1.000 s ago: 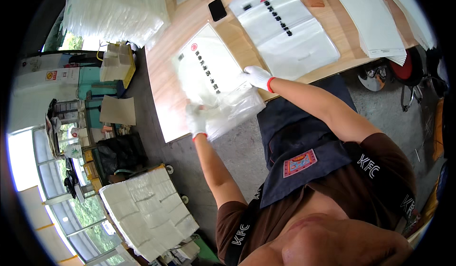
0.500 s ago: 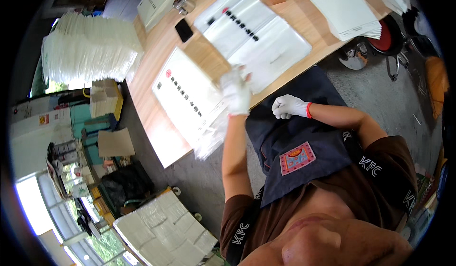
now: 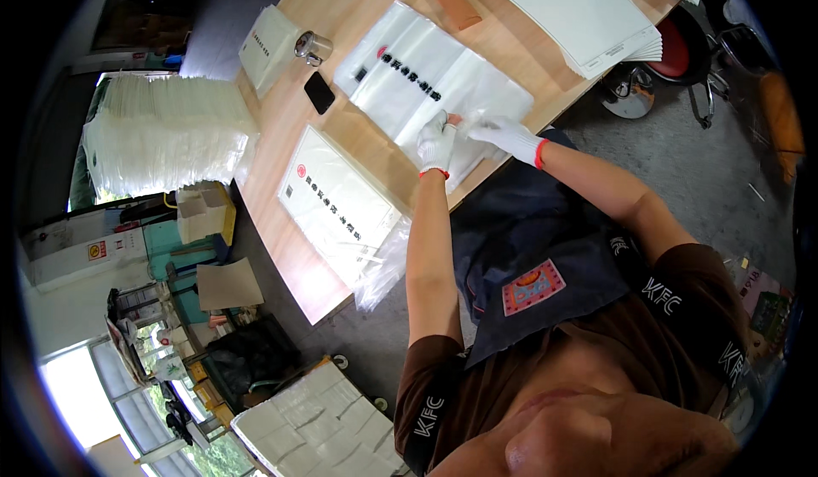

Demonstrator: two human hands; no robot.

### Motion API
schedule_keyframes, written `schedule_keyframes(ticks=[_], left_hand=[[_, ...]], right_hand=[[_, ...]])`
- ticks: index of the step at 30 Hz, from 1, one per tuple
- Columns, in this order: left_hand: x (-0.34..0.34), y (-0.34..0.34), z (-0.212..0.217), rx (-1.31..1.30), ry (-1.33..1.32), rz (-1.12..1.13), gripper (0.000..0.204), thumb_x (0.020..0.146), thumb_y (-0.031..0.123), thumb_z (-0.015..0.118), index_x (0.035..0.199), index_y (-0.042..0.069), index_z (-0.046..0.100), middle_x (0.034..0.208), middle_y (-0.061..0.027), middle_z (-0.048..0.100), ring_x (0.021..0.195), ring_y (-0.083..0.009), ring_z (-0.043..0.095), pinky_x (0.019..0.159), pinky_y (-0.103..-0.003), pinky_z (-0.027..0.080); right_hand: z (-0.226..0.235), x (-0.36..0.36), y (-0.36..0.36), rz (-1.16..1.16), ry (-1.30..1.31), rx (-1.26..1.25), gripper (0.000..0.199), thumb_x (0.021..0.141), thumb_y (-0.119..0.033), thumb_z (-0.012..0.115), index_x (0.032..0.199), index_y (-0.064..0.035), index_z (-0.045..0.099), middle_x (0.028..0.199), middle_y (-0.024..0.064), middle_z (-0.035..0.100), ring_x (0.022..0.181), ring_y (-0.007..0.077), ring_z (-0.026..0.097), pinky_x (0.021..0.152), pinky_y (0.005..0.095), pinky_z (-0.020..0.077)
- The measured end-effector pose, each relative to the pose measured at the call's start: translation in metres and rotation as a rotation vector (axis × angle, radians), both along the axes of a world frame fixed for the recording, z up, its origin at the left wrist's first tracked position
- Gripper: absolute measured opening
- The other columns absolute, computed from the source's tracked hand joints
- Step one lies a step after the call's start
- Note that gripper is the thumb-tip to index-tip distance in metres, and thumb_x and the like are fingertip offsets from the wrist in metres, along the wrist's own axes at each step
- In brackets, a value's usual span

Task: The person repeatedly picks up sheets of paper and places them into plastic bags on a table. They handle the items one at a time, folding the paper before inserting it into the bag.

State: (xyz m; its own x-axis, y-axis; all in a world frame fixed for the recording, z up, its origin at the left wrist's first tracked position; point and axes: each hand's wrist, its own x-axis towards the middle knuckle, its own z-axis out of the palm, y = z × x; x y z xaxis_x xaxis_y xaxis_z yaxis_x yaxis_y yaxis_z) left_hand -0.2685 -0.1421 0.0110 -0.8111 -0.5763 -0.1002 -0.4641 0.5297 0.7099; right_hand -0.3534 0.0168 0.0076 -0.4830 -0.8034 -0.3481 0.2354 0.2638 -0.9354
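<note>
Gloved left hand [image 3: 436,143] and right hand [image 3: 509,137] both pinch the near edge of a clear plastic bag [image 3: 430,85], fingers closed on it, on the table [image 3: 358,4].

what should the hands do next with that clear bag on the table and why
Probably lift its near edge: both gloved hands, left hand and right hand, already pinch the near end of the top clear bag, which lies flat on the table.

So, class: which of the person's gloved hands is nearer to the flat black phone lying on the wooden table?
Left. The left hand rests on the clear plastic bag, closer to the phone; the right hand lies beyond it, farther away.
</note>
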Motion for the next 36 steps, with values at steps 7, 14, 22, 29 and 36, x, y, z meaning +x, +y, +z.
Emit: schedule_keyframes(ticks=[7, 14, 22, 29, 36], left_hand=[[-0.017, -0.013, 0.039, -0.116, 0.102, 0.149, 0.025, 0.091, 0.029, 0.056, 0.087, 0.006, 0.064, 0.079, -0.0143, 0.064, 0.076, -0.0217, 0.061, 0.073, -0.035, 0.046], [-0.017, -0.053, 0.073, 0.695, 0.748, 0.179, 0.019, 0.089, 0.019, 0.059, 0.085, 0.001, 0.064, 0.081, -0.0079, 0.065, 0.072, -0.0154, 0.058, 0.070, -0.029, 0.045], [-0.019, 0.006, 0.034, 0.254, 0.306, -0.036, 0.031, 0.090, 0.027, 0.053, 0.083, -0.001, 0.065, 0.078, -0.0066, 0.064, 0.076, -0.0145, 0.057, 0.073, -0.027, 0.044], [-0.009, -0.013, 0.055, 0.955, 0.869, 0.144, 0.009, 0.092, 0.007, 0.052, 0.099, 0.003, 0.056, 0.079, -0.0079, 0.061, 0.071, -0.0166, 0.057, 0.073, -0.030, 0.049], [-0.026, 0.052, 0.070, 0.488, 0.584, 0.011, 0.015, 0.092, 0.004, 0.051, 0.107, 0.005, 0.054, 0.085, -0.0059, 0.060, 0.067, -0.0141, 0.056, 0.068, -0.027, 0.048]], right_hand=[[-0.047, -0.046, -0.049, 0.003, 0.497, 0.188, 0.046, 0.087, -0.043, 0.051, 0.107, -0.0037, 0.062, 0.094, 0.0175, 0.065, 0.086, 0.0281, 0.063, 0.075, 0.0392, 0.0492], [0.003, -0.057, 0.014, 0.177, 0.660, 0.496, 0.048, 0.088, -0.050, 0.049, 0.084, -0.0042, 0.065, 0.075, 0.0123, 0.065, 0.075, 0.0274, 0.065, 0.071, 0.0387, 0.0497], [0.027, -0.040, -0.030, -0.057, 0.555, -0.141, 0.047, 0.090, -0.049, 0.049, 0.096, -0.0042, 0.059, 0.088, 0.0127, 0.065, 0.080, 0.0260, 0.063, 0.072, 0.0416, 0.0483], [-0.007, -0.063, 0.041, 0.107, 0.969, 0.335, 0.032, 0.089, -0.038, 0.050, 0.100, -0.0101, 0.061, 0.092, 0.0163, 0.064, 0.086, 0.0351, 0.061, 0.073, 0.0436, 0.0480], [0.023, -0.065, 0.056, 0.073, 1.312, -0.111, 0.030, 0.092, -0.033, 0.046, 0.110, -0.0116, 0.059, 0.088, 0.0155, 0.061, 0.087, 0.0284, 0.059, 0.074, 0.0370, 0.0492]])
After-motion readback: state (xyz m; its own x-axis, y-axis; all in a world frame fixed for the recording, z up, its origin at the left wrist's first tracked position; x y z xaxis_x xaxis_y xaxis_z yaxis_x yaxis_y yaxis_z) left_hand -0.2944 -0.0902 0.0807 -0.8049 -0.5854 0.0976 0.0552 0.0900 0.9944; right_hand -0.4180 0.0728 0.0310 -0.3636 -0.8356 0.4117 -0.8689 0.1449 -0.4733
